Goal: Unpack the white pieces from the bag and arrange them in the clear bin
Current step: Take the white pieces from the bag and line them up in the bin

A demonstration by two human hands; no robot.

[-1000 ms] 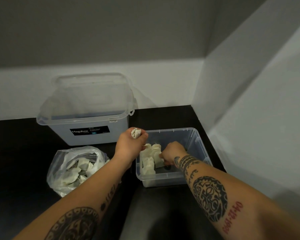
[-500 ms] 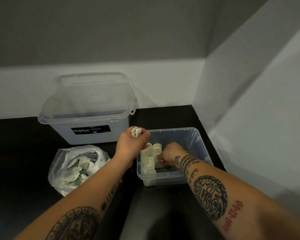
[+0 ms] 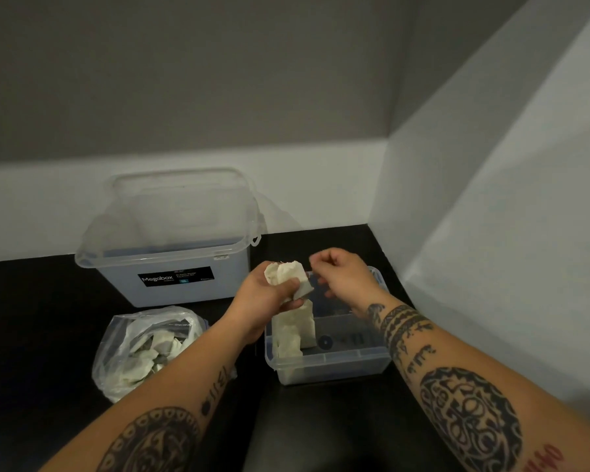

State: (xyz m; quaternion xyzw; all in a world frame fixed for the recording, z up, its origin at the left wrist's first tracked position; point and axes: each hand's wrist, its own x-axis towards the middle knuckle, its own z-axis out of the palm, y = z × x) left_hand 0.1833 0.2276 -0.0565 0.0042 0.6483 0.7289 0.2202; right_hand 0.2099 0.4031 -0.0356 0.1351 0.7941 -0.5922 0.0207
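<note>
We see black tabletop [image 3: 41, 321] in corner of grey-over-white walls [image 3: 321, 185]. Big lidded box [image 3: 171, 243] labelled "Megabox". Our left hand [image 3: 266, 294] grip clutches white pieces [image 3: 285, 272] above clear bin [image 3: 334, 366]; right hand [image 3: 341, 274] loosely curled, holding nothing. Bag [image 3: 143, 349] left of bin.

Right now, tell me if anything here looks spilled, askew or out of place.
Nothing stands out. The white pieces stand in the clear bin, more stay inside the bag, and the left hand holds a bunch over the bin.
</note>
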